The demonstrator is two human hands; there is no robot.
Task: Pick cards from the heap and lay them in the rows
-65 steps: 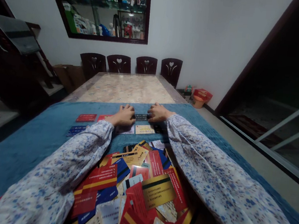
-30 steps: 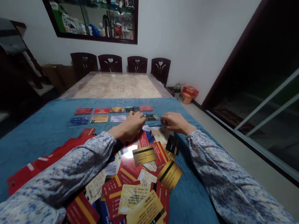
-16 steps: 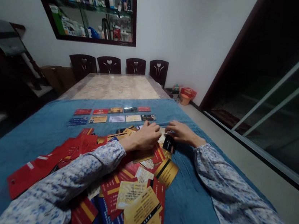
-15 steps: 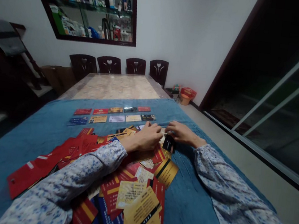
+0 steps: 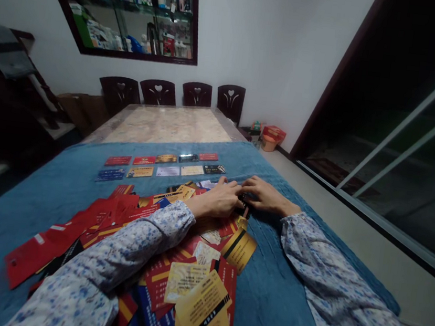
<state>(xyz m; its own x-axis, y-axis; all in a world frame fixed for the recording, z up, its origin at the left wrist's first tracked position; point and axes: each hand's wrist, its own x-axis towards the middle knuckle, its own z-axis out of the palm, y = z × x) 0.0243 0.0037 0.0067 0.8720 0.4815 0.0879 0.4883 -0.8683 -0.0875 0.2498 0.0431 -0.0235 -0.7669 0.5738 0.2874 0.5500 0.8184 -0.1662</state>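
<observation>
My left hand and my right hand meet fingertip to fingertip over the far edge of a loose pile of cards in red, gold and blue. Both hands are closed, pinching a small black card between them; most of it is hidden by my fingers. Beyond the hands, two neat rows of cards lie face up on the blue cloth. Both arms wear flowered sleeves, and the left forearm lies across the pile.
The blue cloth covers the near end of a long marble-topped table. Several dark chairs stand at its far end. A glass wall cabinet hangs above. A red basket sits on the floor; sliding glass doors are at right.
My hands drew back from the laid-out rows to the pile. My right hand picked up a black card, and my left hand has closed in to meet it.
</observation>
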